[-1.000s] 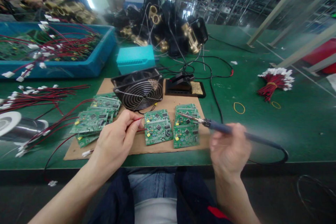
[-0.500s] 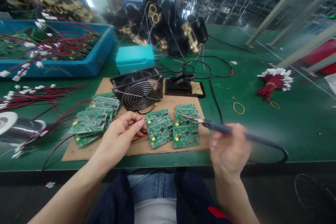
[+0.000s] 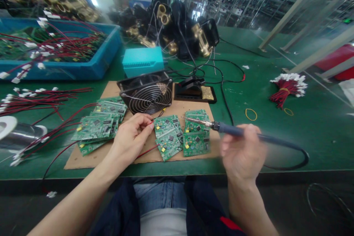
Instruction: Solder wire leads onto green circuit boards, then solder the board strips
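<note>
The two middle boards (image 3: 173, 141) lie on the cardboard (image 3: 91, 160) in front of the person, the nearer one partly over the farther and both skewed. The left hand (image 3: 132, 134) has thumb and forefinger pinched on a short red wire (image 3: 152, 122) at the farther board's left edge; whether its end touches a pad is too small to tell. Nothing visible clamps that board, so a slight push from wire or iron could turn it and spoil the alignment. The pinch sits close to the wire's end — heat there could reach the fingertips.

The right hand (image 3: 243, 153) wraps its fingers around the handle of the iron (image 3: 231, 129), its tip by the farther board's right edge. The metal shaft passes over the right boards (image 3: 197, 143); if the wrist dips, a hot shaft could mark their parts. Its cord (image 3: 294, 149) loops out beyond the hand, and a snag could jerk the tip.

A lead (image 3: 148, 152) from the nearer board runs under the left forearm, which could drag that board when it shifts. Farther left, a connector (image 3: 51, 194) hangs past the table edge — if caught on clothing, it could tug the left pile (image 3: 96, 127) out of its loose stack.
</note>
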{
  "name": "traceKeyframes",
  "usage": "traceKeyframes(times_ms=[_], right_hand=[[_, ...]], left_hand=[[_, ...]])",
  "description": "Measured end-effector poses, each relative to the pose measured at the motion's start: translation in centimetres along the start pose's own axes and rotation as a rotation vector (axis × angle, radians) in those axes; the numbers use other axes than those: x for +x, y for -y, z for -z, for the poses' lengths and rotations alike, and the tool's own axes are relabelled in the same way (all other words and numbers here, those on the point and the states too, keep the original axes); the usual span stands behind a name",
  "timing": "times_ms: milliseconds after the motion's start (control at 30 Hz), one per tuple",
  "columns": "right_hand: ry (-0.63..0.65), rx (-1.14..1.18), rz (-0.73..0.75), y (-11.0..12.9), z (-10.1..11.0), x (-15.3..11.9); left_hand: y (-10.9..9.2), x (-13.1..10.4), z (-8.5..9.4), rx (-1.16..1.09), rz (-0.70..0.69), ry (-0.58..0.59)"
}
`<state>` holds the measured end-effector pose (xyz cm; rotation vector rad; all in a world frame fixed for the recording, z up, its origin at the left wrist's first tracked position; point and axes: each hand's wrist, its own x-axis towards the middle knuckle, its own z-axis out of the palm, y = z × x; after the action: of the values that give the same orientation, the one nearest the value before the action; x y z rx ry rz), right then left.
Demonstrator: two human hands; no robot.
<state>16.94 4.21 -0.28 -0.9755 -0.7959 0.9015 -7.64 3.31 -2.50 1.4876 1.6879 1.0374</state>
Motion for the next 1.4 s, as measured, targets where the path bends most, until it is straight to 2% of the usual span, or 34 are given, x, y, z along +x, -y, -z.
traceKeyframes(times_ms=[333, 800, 1400], right_hand=[[0.091, -0.068, -0.119, -0.6, -2.9, 0.6], [0.236, -0.133, -0.227, -1.4, -3.4, 0.7], [0.274, -0.187, -0.244, -1.5, -3.7, 1.1]], left_hand=[[0.3, 0.1, 0.0, -0.140, 0.078, 0.018], [0.7, 0.2, 0.1, -0.136, 0.053, 0.059], [0.3, 0.1, 0.0, -0.123, 0.044, 0.056]])
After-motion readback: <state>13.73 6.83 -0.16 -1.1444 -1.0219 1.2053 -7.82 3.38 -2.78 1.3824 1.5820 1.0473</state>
